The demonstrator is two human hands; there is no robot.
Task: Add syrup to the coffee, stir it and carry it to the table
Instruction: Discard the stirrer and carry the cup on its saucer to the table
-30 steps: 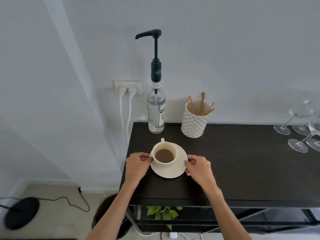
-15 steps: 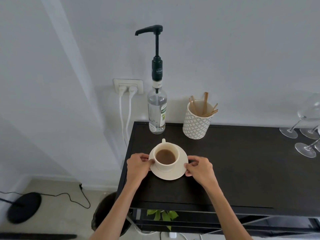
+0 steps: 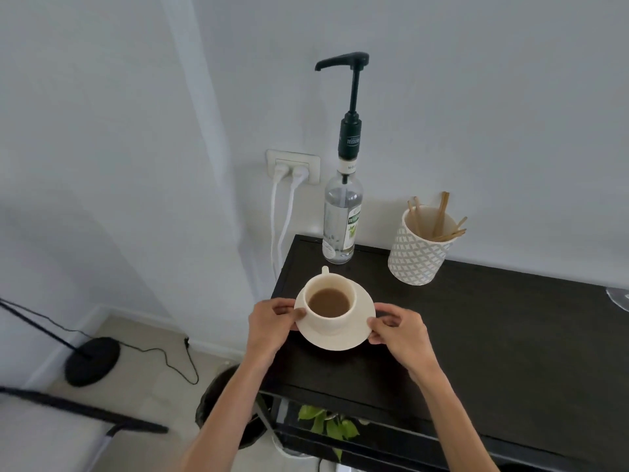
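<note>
A cream cup of brown coffee stands on a cream saucer near the left end of a dark sideboard. My left hand pinches the saucer's left rim and my right hand pinches its right rim. The saucer looks raised slightly off the top. Behind the cup, against the wall, stands a clear syrup bottle with a tall black pump, its spout pointing left. A patterned holder with several wooden stir sticks stands to the bottle's right.
A wall socket with two white plugs is left of the bottle. On the floor at left are a black lamp base with a cable and a dark bin. A green plant sits below the sideboard. A glass base shows at the right edge.
The view has swung left and tilted, pushing the wine glasses almost out of frame. Both hands keep hold of the saucer, which seems to have come up a little.
</note>
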